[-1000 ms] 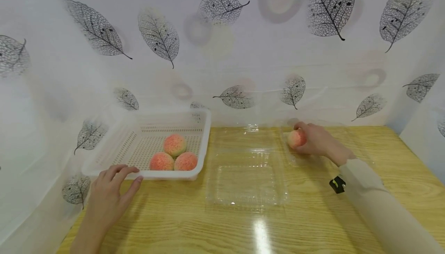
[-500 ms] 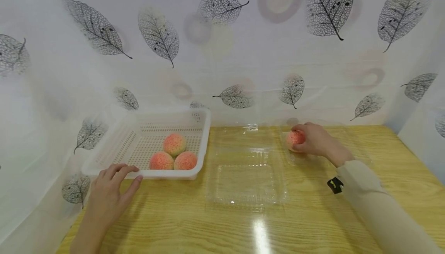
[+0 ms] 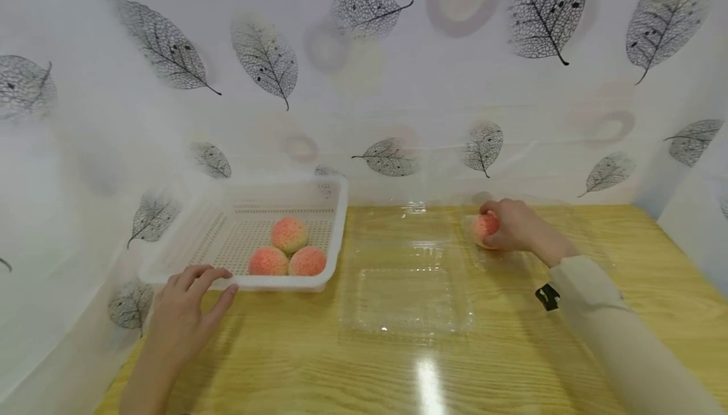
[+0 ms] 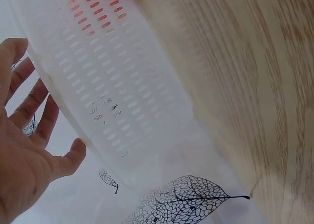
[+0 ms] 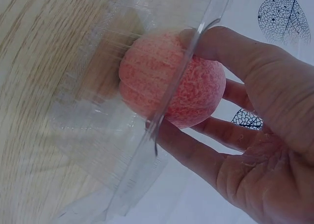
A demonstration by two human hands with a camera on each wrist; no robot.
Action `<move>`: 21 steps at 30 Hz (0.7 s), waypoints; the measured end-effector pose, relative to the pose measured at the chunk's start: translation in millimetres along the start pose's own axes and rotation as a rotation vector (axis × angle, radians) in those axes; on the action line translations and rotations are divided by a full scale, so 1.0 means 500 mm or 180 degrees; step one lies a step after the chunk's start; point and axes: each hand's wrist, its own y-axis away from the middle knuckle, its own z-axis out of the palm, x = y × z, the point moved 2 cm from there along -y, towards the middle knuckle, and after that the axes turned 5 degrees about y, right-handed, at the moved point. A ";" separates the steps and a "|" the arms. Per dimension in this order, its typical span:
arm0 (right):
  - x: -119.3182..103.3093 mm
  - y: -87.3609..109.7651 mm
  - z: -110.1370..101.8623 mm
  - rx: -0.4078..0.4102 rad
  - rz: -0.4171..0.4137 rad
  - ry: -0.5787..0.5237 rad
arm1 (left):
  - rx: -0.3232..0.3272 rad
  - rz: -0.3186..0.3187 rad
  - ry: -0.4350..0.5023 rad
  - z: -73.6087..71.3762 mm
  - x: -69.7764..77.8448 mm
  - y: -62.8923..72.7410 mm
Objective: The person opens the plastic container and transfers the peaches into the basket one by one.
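My right hand grips a pink-and-cream peach at the right back of the table. In the right wrist view, thumb and fingers pinch that peach from either side, and it sits partly down inside a clear plastic box whose rim crosses in front. On the left, my left hand rests on the front rim of a white perforated basket, fingers spread along the edge. Inside the basket's front right corner lie three more peaches. The left wrist view shows the fingertips right at the basket's rim.
A second clear plastic box lies with its lid laid back in the middle of the wood-grain table. Behind everything hangs a white curtain with a leaf print. A small black item is at my right sleeve.
My right hand and the peach in it have shifted only slightly at the clear box. My left hand stays on the basket rim. The head view has turned a little.
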 end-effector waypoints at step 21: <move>-0.001 0.001 -0.007 -0.0002 0.0020 0.0000 | 0.0020 0.0048 -0.0031 -0.001 0.002 -0.007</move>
